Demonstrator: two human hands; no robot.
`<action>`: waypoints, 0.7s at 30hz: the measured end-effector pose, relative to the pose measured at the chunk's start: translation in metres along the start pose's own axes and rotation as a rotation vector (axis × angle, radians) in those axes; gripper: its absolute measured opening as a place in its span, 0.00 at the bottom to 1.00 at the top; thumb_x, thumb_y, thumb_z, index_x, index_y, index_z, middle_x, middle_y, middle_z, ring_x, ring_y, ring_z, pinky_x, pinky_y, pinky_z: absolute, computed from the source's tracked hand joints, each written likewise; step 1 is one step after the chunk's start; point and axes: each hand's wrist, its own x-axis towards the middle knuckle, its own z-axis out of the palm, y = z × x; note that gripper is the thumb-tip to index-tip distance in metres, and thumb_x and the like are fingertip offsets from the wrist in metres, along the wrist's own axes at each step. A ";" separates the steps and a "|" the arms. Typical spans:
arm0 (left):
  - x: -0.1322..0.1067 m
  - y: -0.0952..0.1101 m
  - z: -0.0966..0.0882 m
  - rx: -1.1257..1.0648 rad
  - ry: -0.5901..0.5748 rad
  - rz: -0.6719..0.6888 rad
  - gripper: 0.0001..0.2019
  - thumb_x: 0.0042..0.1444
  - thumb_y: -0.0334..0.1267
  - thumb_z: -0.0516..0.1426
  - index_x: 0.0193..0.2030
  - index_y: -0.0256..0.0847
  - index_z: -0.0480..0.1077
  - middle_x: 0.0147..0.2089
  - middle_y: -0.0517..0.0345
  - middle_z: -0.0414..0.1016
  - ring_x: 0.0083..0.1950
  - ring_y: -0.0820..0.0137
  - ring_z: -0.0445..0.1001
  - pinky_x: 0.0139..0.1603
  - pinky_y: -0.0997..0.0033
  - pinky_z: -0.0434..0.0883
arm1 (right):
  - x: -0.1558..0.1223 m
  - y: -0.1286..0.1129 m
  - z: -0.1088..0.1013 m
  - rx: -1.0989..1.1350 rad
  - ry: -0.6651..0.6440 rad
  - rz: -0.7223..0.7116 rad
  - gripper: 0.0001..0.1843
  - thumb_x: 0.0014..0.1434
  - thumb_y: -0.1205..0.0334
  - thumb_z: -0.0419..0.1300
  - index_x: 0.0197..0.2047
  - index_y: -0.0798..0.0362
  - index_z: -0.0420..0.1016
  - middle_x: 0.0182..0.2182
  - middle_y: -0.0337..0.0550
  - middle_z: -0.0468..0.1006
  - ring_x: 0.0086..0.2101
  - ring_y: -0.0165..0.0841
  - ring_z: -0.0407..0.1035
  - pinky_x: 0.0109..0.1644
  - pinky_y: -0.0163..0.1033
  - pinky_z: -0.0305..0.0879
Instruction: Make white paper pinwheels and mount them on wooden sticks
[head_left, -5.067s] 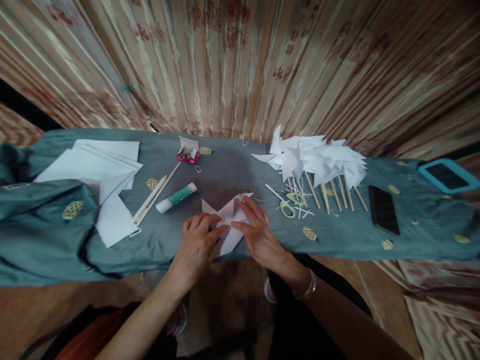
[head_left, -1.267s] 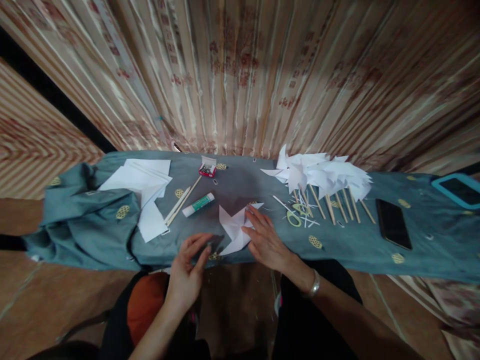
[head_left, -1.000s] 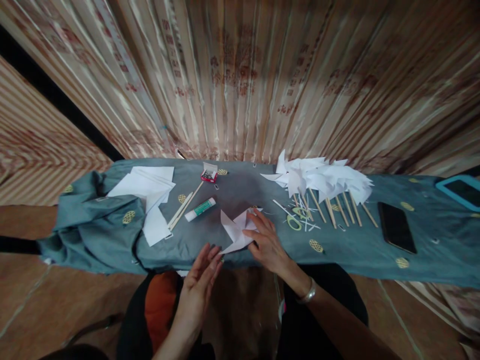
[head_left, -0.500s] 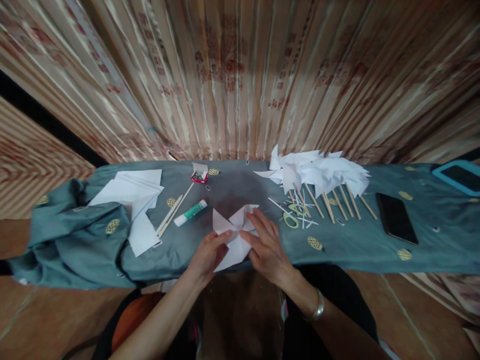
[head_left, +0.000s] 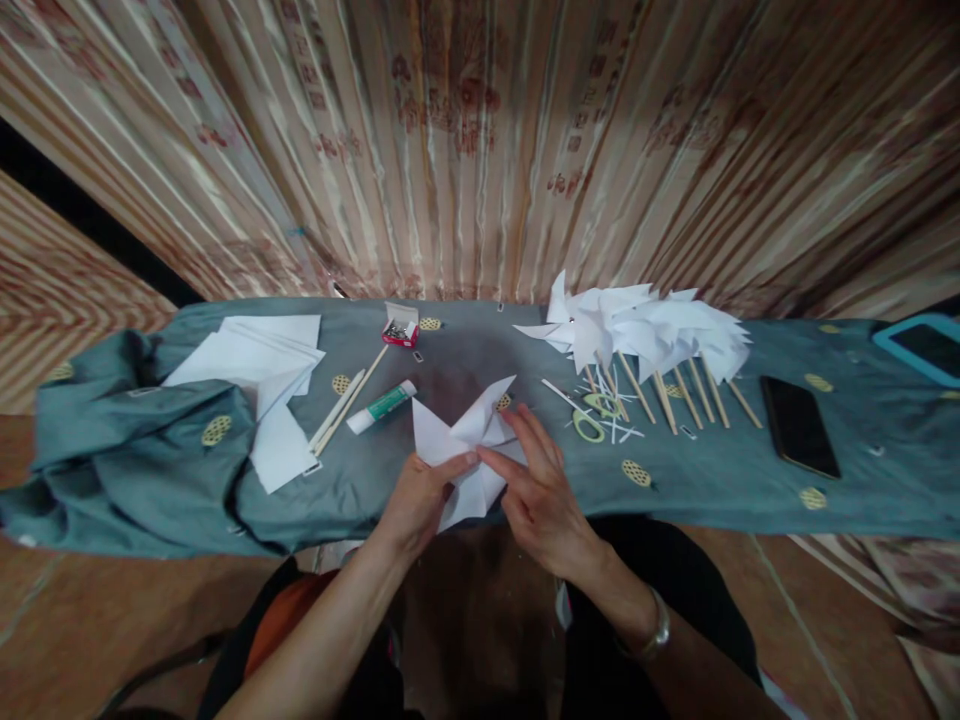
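Observation:
A white paper pinwheel (head_left: 474,425) without a stick is held between both hands at the front edge of the cloth-covered table. My left hand (head_left: 424,495) grips it from the left, thumb pressed at its centre and the other fingers underneath. My right hand (head_left: 541,490) is at its right side, index fingertip close to the left thumb at the middle and the other fingers along a paper blade. A green-and-white glue stick (head_left: 382,407) lies beyond the left hand. Scissors with light green handles (head_left: 589,425) lie among paper strips past the right hand.
Finished white pinwheels (head_left: 637,330) on wooden sticks lie at the back right. A phone (head_left: 799,427) and a blue-framed device (head_left: 922,348) are farther right. Paper sheets (head_left: 277,345), wooden sticks (head_left: 349,400) and a small red box (head_left: 400,326) of metal pieces lie left. A curtain (head_left: 450,150) hangs behind.
The left thumb has slid inward to the pinwheel's centre, and the right index finger meets it there. The paper's upper blades stand up more. The whole view has shifted slightly.

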 end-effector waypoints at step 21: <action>-0.007 -0.005 0.009 0.042 0.085 0.066 0.20 0.29 0.32 0.71 0.35 0.31 0.78 0.32 0.50 0.82 0.33 0.61 0.80 0.42 0.62 0.74 | -0.004 0.015 -0.022 0.584 0.210 0.517 0.38 0.53 0.57 0.65 0.66 0.48 0.58 0.64 0.50 0.63 0.64 0.44 0.56 0.67 0.54 0.51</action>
